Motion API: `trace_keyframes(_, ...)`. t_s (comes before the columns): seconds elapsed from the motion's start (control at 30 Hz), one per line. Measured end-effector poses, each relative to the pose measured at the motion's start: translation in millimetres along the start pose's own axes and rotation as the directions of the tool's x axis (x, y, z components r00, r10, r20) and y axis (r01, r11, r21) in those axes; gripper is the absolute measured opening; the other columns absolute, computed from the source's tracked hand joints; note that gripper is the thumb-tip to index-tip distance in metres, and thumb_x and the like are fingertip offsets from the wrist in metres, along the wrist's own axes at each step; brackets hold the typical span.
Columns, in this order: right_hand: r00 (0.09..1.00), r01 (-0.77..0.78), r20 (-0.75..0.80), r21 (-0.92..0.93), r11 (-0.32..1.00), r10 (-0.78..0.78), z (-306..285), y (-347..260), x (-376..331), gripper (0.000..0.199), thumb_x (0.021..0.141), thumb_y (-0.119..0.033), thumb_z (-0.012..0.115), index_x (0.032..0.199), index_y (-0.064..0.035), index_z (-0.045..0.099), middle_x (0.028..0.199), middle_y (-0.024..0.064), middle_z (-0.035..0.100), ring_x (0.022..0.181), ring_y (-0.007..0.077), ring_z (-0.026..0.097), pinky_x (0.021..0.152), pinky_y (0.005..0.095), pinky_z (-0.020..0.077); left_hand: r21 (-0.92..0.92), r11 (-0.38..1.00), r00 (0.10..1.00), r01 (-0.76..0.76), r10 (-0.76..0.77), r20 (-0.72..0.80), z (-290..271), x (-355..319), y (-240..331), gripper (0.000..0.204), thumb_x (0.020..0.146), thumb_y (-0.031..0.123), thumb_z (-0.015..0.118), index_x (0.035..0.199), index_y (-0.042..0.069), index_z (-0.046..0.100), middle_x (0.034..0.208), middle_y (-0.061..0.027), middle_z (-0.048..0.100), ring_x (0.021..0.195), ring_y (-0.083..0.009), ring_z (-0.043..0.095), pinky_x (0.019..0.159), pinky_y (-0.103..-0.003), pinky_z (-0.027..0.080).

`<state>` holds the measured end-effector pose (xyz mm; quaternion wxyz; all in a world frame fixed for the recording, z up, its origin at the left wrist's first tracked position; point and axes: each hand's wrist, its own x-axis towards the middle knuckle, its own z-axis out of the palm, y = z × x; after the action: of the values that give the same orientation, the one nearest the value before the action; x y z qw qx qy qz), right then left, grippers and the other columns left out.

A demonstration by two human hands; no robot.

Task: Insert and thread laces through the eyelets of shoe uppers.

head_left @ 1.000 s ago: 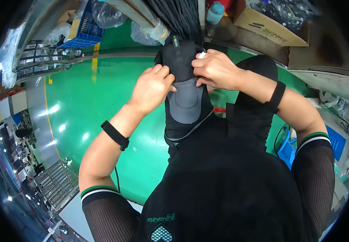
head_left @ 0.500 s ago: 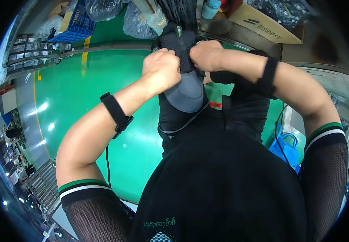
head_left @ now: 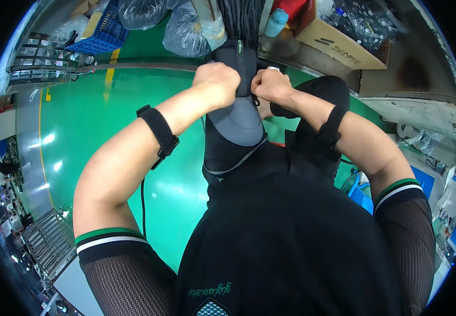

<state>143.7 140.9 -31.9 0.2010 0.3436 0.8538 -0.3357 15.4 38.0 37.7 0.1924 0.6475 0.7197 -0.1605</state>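
Note:
A black shoe with a smooth dark-grey toe rests on my left thigh, toe toward me. Its black tongue shows between my hands, with a small green tag near the top. My left hand is closed in a fist against the left side of the lacing area. On the opposite side my right hand is closed, fingers bent in at the shoe's edge. Under it a short piece of dark lace pokes out. Both sets of fingertips are largely hidden.
Long black laces hang in a thick bundle beyond the shoe. Stuffed clear bags and a blue crate stand far left. At the far right are a light-blue bottle and a cardboard box of plastic-wrapped items.
My right forearm has come inward and lower, and the right hand has turned a little, its fingers now more bent at the shoe. The left hand has shifted slightly right. The shoe stays on my thigh.

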Motion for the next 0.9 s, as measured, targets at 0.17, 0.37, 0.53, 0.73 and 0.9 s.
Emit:
trace_keyframes(0.17,0.977,0.114,0.191,-0.087,0.990,-0.096,-16.1,-3.1,8.4,0.019,0.074,-0.021,0.060,0.085,-0.0180,0.075,0.077,0.0032,0.071,0.085,0.0211,0.068,0.083,0.0431,0.0438,-0.071,0.993,0.945,-0.097,0.070,-0.319,27.6,-10.9,0.9,0.013,0.076,0.018,0.067,0.075,0.005,0.070,0.086,-0.0099,0.063,0.093,-0.0265,0.059,0.078,-0.040,0.050)
trace_keyframes(0.37,0.978,0.065,-0.197,0.010,0.998,-0.062,17.7,6.4,4.2,0.021,0.070,-0.022,0.060,0.084,-0.0170,0.075,0.074,0.0063,0.070,0.084,0.0268,0.067,0.078,0.0435,0.0442,0.085,0.991,0.958,-0.104,0.123,-0.260,23.0,-9.8,0.8,0.012,0.076,0.017,0.069,0.076,0.005,0.071,0.088,-0.0092,0.064,0.090,-0.0263,0.060,0.078,-0.037,0.051)
trace_keyframes(0.53,0.982,0.149,-0.123,0.022,0.989,-0.145,7.9,5.9,6.3,0.015,0.073,-0.021,0.061,0.080,-0.0149,0.073,0.079,0.0039,0.071,0.086,0.0245,0.066,0.078,0.0413,0.0432,0.086,0.995,0.992,-0.046,0.056,-0.117,16.9,-6.3,-3.8,0.015,0.076,0.019,0.070,0.079,0.004,0.072,0.089,-0.0085,0.064,0.091,-0.0267,0.060,0.081,-0.037,0.051)
trace_keyframes(0.73,0.970,0.115,0.229,-0.147,0.982,-0.079,-26.9,-1.0,20.8,0.015,0.074,-0.021,0.063,0.083,-0.0135,0.073,0.090,0.0038,0.073,0.086,0.0255,0.069,0.069,0.0387,0.0553,-0.098,0.993,0.939,-0.070,0.032,-0.342,25.5,4.3,0.3,0.013,0.074,0.016,0.064,0.072,0.005,0.068,0.087,-0.0080,0.063,0.092,-0.0267,0.058,0.077,-0.040,0.051)
trace_keyframes(0.9,0.989,-0.012,-0.146,-0.075,0.997,0.001,2.6,-5.6,6.0,0.028,0.069,-0.026,0.063,0.091,-0.0113,0.073,0.102,0.0124,0.066,0.104,0.0312,0.060,0.092,0.0518,0.0429,-0.080,0.995,0.855,-0.063,0.013,-0.519,44.9,-7.2,-3.4,0.014,0.076,0.017,0.060,0.071,0.004,0.062,0.086,-0.0122,0.056,0.090,-0.0305,0.056,0.073,-0.045,0.049)
